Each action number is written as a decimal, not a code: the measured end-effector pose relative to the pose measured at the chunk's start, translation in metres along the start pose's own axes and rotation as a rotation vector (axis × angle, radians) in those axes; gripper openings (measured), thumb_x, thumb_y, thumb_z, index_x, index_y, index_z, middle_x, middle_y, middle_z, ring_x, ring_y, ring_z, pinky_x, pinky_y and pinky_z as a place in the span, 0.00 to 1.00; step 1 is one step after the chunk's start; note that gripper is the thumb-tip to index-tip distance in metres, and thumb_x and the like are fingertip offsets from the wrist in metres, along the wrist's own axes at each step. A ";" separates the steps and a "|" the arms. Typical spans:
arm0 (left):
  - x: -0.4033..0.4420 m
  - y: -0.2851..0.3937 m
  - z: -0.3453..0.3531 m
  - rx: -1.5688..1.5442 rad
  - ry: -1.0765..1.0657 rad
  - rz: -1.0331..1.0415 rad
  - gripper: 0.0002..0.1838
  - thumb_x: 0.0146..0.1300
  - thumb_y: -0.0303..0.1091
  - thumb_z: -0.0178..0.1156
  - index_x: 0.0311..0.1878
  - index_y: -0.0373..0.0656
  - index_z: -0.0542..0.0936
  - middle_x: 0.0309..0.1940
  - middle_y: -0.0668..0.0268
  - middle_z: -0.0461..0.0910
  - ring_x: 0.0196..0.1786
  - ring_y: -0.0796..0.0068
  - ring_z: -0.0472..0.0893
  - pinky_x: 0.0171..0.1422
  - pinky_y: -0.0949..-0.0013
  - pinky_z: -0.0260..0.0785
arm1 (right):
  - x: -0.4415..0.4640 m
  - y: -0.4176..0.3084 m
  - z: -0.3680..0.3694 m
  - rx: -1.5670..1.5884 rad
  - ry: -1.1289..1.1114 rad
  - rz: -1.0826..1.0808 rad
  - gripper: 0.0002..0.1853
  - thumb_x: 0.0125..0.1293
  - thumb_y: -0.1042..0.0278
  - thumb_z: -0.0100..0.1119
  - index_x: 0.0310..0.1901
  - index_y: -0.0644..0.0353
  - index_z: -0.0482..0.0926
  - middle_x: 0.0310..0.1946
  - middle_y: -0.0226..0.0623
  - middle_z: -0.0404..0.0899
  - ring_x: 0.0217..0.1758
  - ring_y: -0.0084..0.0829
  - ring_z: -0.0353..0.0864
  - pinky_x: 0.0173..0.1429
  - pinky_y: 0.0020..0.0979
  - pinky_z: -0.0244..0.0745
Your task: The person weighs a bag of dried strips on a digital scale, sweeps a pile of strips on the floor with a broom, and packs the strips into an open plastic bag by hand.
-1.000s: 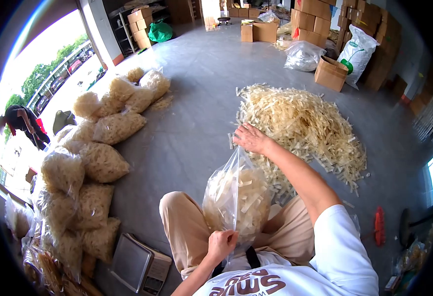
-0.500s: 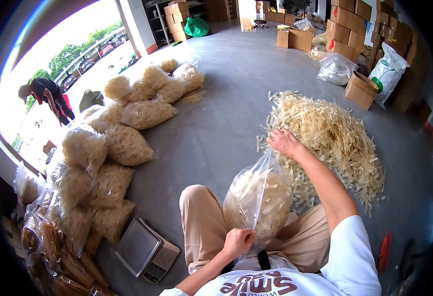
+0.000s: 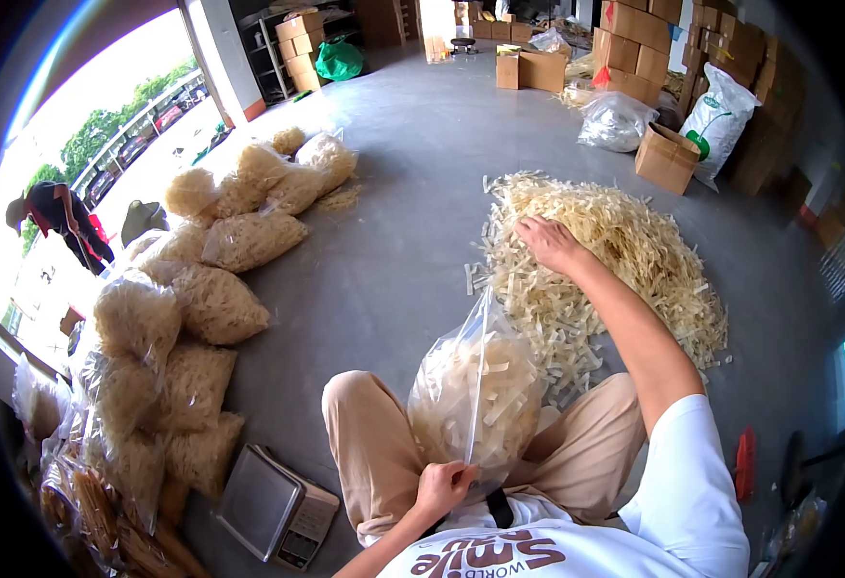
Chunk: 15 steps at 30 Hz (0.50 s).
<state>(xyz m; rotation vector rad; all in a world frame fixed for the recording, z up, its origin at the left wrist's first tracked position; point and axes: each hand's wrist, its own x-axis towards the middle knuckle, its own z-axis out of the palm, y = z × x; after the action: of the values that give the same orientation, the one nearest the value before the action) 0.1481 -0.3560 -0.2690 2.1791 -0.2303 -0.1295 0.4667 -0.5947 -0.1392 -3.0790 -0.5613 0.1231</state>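
Note:
A clear plastic bag, bulging with pale, flat strips, stands between my knees. My left hand is closed on its near edge, low by my lap. The bag's far end rises to a peak, with no hand on it. My right hand is over the left part of a large heap of pale strips on the floor. Its fingers are slightly apart and point left, with the tips close to the strips. I see no strips held in it.
Filled bags of strips are piled along the left. A scale lies by my left knee. A red object is on the right. Cardboard boxes and a white sack stand at the back right. A person bends over outside the doorway.
My right hand has moved from beside the bag's far end, forward over the heap. My left hand keeps its grip on the bag. The whole view has shifted slightly.

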 end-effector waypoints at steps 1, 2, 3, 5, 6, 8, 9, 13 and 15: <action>0.002 0.003 -0.001 0.003 0.006 -0.010 0.11 0.54 0.35 0.58 0.21 0.38 0.77 0.12 0.54 0.71 0.18 0.55 0.74 0.24 0.61 0.66 | -0.005 0.000 -0.003 0.053 0.052 -0.035 0.07 0.59 0.82 0.40 0.38 0.61 0.64 0.38 0.41 0.70 0.44 0.35 0.72 0.48 0.35 0.74; 0.006 0.005 -0.001 0.002 0.015 -0.020 0.11 0.54 0.35 0.58 0.22 0.38 0.77 0.12 0.54 0.71 0.18 0.55 0.74 0.24 0.61 0.66 | -0.008 -0.001 -0.005 0.102 0.105 -0.072 0.01 0.63 0.77 0.41 0.35 0.61 0.63 0.34 0.40 0.71 0.41 0.34 0.73 0.46 0.33 0.75; 0.009 0.006 0.000 -0.038 0.046 0.015 0.12 0.54 0.32 0.59 0.19 0.35 0.75 0.11 0.53 0.68 0.14 0.56 0.69 0.20 0.63 0.61 | -0.002 0.001 0.017 0.211 0.166 -0.067 0.08 0.65 0.67 0.42 0.30 0.60 0.64 0.26 0.34 0.67 0.29 0.28 0.67 0.34 0.27 0.69; 0.012 0.008 -0.001 -0.031 0.033 0.032 0.12 0.54 0.33 0.59 0.19 0.35 0.75 0.11 0.52 0.68 0.14 0.55 0.70 0.20 0.63 0.61 | 0.002 0.000 0.048 0.406 0.143 -0.043 0.18 0.66 0.55 0.44 0.23 0.58 0.65 0.18 0.28 0.63 0.19 0.21 0.62 0.23 0.21 0.64; 0.013 0.009 -0.002 -0.015 0.024 0.045 0.13 0.54 0.33 0.59 0.19 0.35 0.75 0.11 0.52 0.68 0.15 0.55 0.70 0.20 0.63 0.61 | -0.001 -0.008 0.056 0.495 0.060 -0.017 0.18 0.66 0.54 0.45 0.22 0.57 0.66 0.17 0.28 0.64 0.19 0.20 0.63 0.24 0.22 0.65; 0.013 0.010 -0.002 0.001 0.024 0.047 0.13 0.55 0.33 0.58 0.20 0.35 0.75 0.11 0.52 0.68 0.15 0.54 0.70 0.20 0.62 0.61 | -0.024 -0.037 0.044 0.617 -0.069 0.104 0.20 0.62 0.51 0.53 0.20 0.57 0.68 0.16 0.28 0.67 0.20 0.21 0.66 0.27 0.27 0.67; 0.012 0.010 -0.002 0.014 0.032 0.047 0.13 0.55 0.34 0.58 0.20 0.36 0.75 0.11 0.52 0.68 0.15 0.53 0.70 0.20 0.62 0.61 | -0.025 -0.044 0.063 0.622 -0.068 0.105 0.20 0.62 0.51 0.53 0.20 0.57 0.68 0.16 0.28 0.67 0.20 0.21 0.66 0.27 0.27 0.67; 0.009 0.008 0.001 0.026 0.023 0.034 0.12 0.55 0.33 0.58 0.21 0.36 0.75 0.13 0.51 0.68 0.17 0.51 0.70 0.21 0.63 0.62 | -0.022 -0.050 0.141 1.134 0.282 0.062 0.18 0.55 0.55 0.63 0.21 0.61 0.72 0.17 0.26 0.70 0.22 0.20 0.68 0.31 0.26 0.68; 0.007 0.005 0.001 0.028 0.002 0.008 0.10 0.58 0.36 0.57 0.26 0.38 0.76 0.14 0.55 0.72 0.20 0.55 0.74 0.25 0.59 0.65 | -0.031 -0.052 0.153 1.357 0.221 0.023 0.11 0.57 0.63 0.62 0.26 0.62 0.75 0.20 0.23 0.71 0.24 0.16 0.68 0.31 0.23 0.67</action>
<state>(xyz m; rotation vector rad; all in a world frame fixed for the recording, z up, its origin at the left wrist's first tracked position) 0.1546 -0.3613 -0.2653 2.2057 -0.2413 -0.1203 0.4076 -0.5580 -0.2879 -1.7412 -0.2355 0.0969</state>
